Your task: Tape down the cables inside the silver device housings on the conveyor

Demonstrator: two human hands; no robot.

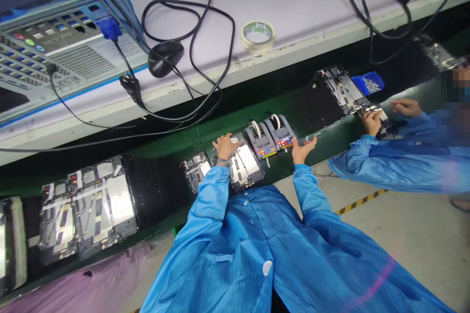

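My splayed left hand point(226, 146), overpressing, could dent the electronics chassis point(246, 165) beside the tape dispensers point(262, 143) — right hand point(303, 150) agape, seemingly bare.

The left hand point(226, 146) hides part of the open device point(245, 165) under its palm. Whether the right hand point(304, 149) touches the thin pale strip point(314, 135) at its fingertips cannot be told. The readouts on the two tape dispensers point(270, 138) are too small to read, as are the shapes of the bits in the blue tray point(380, 78). The computer tower point(86, 58) runs off the left edge, pixelation masks part of the co-worker point(400, 166), and the pink cloth point(91, 276) leaves at the bottom.
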